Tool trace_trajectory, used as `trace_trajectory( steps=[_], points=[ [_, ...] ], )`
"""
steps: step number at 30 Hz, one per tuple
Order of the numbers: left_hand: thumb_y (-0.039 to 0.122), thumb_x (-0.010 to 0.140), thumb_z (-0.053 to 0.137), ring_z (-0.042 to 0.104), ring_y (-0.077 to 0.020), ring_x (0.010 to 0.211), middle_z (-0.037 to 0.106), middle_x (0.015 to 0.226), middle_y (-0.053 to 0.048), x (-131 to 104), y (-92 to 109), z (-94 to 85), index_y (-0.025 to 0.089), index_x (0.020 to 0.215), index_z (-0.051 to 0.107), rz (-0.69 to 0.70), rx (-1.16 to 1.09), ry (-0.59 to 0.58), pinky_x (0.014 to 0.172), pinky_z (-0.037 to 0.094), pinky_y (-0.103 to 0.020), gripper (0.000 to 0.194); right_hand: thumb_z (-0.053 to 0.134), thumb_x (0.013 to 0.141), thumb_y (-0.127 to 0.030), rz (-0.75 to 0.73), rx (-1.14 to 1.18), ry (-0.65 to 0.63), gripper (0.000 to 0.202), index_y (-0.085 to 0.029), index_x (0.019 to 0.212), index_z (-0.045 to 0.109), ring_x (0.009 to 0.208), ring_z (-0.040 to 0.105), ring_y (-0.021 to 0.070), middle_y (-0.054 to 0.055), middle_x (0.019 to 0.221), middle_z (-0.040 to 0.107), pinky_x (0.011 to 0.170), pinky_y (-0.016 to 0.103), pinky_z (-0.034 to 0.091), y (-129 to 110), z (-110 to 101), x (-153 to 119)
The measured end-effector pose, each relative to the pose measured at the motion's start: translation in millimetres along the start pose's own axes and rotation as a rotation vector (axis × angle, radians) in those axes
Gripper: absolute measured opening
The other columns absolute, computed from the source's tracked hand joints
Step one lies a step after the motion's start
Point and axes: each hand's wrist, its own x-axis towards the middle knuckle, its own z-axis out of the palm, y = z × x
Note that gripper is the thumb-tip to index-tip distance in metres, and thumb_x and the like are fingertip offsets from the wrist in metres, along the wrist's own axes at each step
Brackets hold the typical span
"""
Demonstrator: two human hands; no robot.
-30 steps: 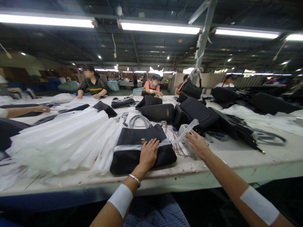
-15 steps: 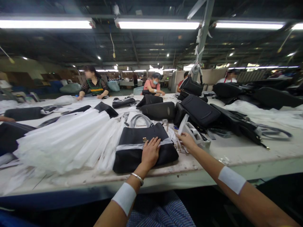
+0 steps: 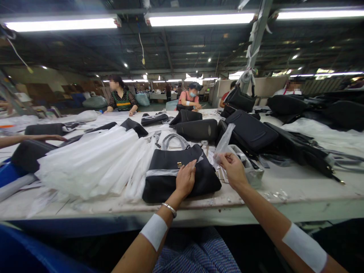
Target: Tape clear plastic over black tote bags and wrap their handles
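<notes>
A black handbag (image 3: pixel 163 189) with a gold clasp (image 3: pixel 179 164) lies on the table in front of me. Its arched handle (image 3: pixel 174 140) is wrapped in pale translucent film. Across the bag's front runs a whitish translucent strip (image 3: pixel 160 173), partly hidden under my fingers. My left hand (image 3: pixel 186 179) rests flat on the bag, its fingers stretched out. Right of the bag, my right hand (image 3: pixel 233 168) pinches a translucent film strip (image 3: pixel 226 138), which sticks up above the fingers. Just beyond that hand stands a pale box (image 3: pixel 254 176).
A fanned pile of white wrapping sheets (image 3: pixel 85 167) lies left of the bag. Several black bags (image 3: pixel 196 130) crowd the table behind and to the right. From the left reaches another person's arm (image 3: pixel 31 140). Co-workers (image 3: pixel 122 96) are across the table (image 3: pixel 301 182).
My right hand has turned and closed more tightly on the film strip, raising it. On the bag, the band's right end now angles upward. The view has swung slightly left, and another person's arm reaches farther in.
</notes>
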Motion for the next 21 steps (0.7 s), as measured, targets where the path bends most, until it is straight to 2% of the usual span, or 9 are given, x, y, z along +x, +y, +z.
trace_trajectory(
  steps=[3,6,9,12,15,18,21],
  points=[
    [0.034,0.103,0.028,0.052,-0.0187,0.130,0.059,0.138,-0.003,0.3,-1.5,-3.9,0.024,0.137,0.053,-0.088,-0.250,0.078,0.114,0.037,-0.040,0.044,0.072,0.077,-0.049,-0.112,-0.092,-0.013,0.044,-0.019,0.107,0.061,0.090,0.070,0.0236,0.005,0.086,0.075,0.088,0.039,0.054,0.6,20.8,-22.3],
    [0.037,0.103,0.024,0.048,-0.0210,0.133,0.056,0.140,-0.007,-1.2,-0.9,-9.8,0.017,0.137,0.053,-0.163,-0.499,0.156,0.114,0.037,-0.040,0.049,0.065,0.084,-0.044,-0.204,-0.232,-0.095,0.038,-0.021,0.115,0.066,0.099,0.070,0.0245,0.006,0.100,0.075,0.096,0.040,0.052,13.9,42.2,-37.8],
    [0.038,0.104,0.023,0.044,-0.0212,0.137,0.052,0.144,-0.009,-3.2,-1.1,-14.1,0.015,0.141,0.048,-0.220,-0.668,0.233,0.116,0.033,-0.041,0.051,0.055,0.091,-0.037,-0.325,-0.418,-0.191,0.026,-0.023,0.108,0.071,0.102,0.069,0.0257,0.007,0.109,0.073,0.098,0.043,0.051,35.6,58.6,-48.7],
    [0.039,0.104,0.019,0.037,-0.0191,0.141,0.043,0.151,-0.008,-3.7,-3.5,-17.9,0.018,0.149,0.035,-0.217,-0.817,0.287,0.118,0.030,-0.039,0.052,0.045,0.095,-0.026,-0.514,-0.599,-0.331,0.032,-0.021,0.115,0.070,0.110,0.065,0.0266,0.010,0.117,0.070,0.103,0.047,0.048,55.3,68.8,-59.1],
    [0.040,0.104,0.014,0.035,-0.0182,0.142,0.040,0.153,-0.007,0.1,-0.4,-30.3,0.021,0.152,0.028,-0.234,-0.886,0.371,0.117,0.033,-0.039,0.053,0.042,0.096,-0.021,-0.676,-0.727,-0.467,0.037,-0.018,0.126,0.063,0.127,0.054,0.0267,0.010,0.132,0.062,0.112,0.052,0.038,63.3,74.2,-67.8],
    [0.041,0.105,0.015,0.031,-0.0180,0.144,0.040,0.153,-0.004,9.9,18.1,-53.2,0.023,0.151,0.030,-0.193,-0.860,0.446,0.119,0.028,-0.038,0.052,0.050,0.094,-0.026,-0.733,-0.875,-0.585,0.043,-0.019,0.136,0.056,0.137,0.041,0.0305,0.009,0.144,0.051,0.115,0.057,0.029,59.8,77.6,-72.2],
    [0.040,0.105,0.019,0.030,-0.0187,0.145,0.043,0.151,-0.001,23.5,43.6,-67.7,0.024,0.149,0.037,-0.101,-0.733,0.401,0.122,0.022,-0.037,0.050,0.056,0.090,-0.028,-0.753,-0.952,-0.651,0.053,-0.022,0.142,0.049,0.141,0.033,0.0338,0.008,0.150,0.045,0.116,0.061,0.023,54.9,81.6,-73.7]
  ],
)
